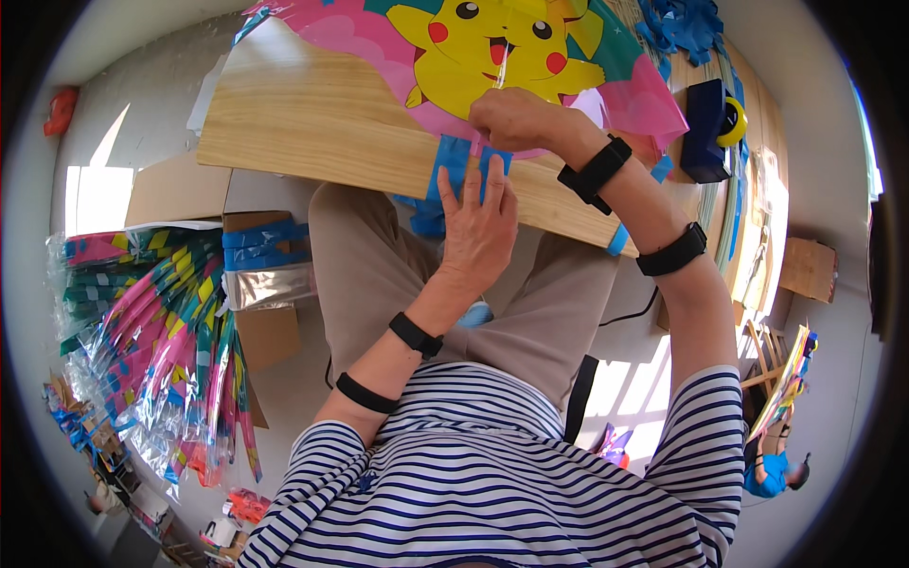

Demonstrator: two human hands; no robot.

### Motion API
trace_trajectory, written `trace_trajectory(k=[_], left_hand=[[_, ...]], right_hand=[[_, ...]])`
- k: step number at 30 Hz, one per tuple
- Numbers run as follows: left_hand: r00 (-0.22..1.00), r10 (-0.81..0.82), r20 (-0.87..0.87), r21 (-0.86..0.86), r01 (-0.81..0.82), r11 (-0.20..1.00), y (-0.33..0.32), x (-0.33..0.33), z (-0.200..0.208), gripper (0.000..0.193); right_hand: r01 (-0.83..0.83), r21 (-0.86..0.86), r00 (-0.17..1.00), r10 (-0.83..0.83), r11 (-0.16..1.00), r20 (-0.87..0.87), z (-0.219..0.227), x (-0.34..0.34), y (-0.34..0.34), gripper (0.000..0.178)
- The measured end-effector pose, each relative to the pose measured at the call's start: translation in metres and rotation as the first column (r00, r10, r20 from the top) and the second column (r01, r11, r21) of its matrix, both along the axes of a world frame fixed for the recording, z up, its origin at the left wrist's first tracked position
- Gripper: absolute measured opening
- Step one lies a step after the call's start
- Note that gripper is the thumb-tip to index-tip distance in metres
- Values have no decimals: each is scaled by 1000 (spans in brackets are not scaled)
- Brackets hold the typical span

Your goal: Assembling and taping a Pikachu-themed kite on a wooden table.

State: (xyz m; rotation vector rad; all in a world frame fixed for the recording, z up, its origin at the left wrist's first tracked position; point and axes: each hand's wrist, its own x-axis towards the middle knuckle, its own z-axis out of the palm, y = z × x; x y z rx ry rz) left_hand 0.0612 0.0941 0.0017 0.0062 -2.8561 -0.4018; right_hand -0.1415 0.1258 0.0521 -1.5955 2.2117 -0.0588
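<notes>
A glossy printed sheet, pink and green with a yellow cartoon figure, lies across the far part of the wooden table. My right hand is closed in a pinch at its lower edge; what the fingertips grip is hidden. Just below, my left hand rests with fingers stretched out and spread over blue strip material at the table's near edge. A narrow pink strip shows between the two hands. More of the blue material hangs down over the edge, beside my left wrist.
Folded colourful sheets in clear plastic lie at the left by cardboard boxes. A dark blue block with a yellow tape roll stands at the table's right. Blue ribbons pile behind it. Another person is at far right.
</notes>
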Motion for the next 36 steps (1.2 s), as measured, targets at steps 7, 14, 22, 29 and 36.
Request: trace_trajectory(k=[7, 14, 22, 29, 36], left_hand=[[1000, 15, -18, 3, -15, 1000, 0, 0, -3, 70], [1000, 1, -26, -11, -1, 1000, 0, -2, -2, 69], [999, -7, -53, 22, 8, 1000, 1, -3, 3, 39], [999, -19, -28, -26, 18, 999, 0, -3, 3, 59], [1000, -25, 0, -38, 25, 999, 0, -3, 2, 71]], right_hand=[[17, 50, 1000, -17, 999, -5, 4, 2, -3, 10], [21, -12, 999, -21, 1000, -43, -1, 0, 0, 11], [63, 78, 983, -49, 995, -179, 8, 2, -6, 12], [216, -202, 912, -272, 955, -307, 18, -16, 0, 13], [333, -212, 941, -339, 919, 8, -7, 9, 23, 24]])
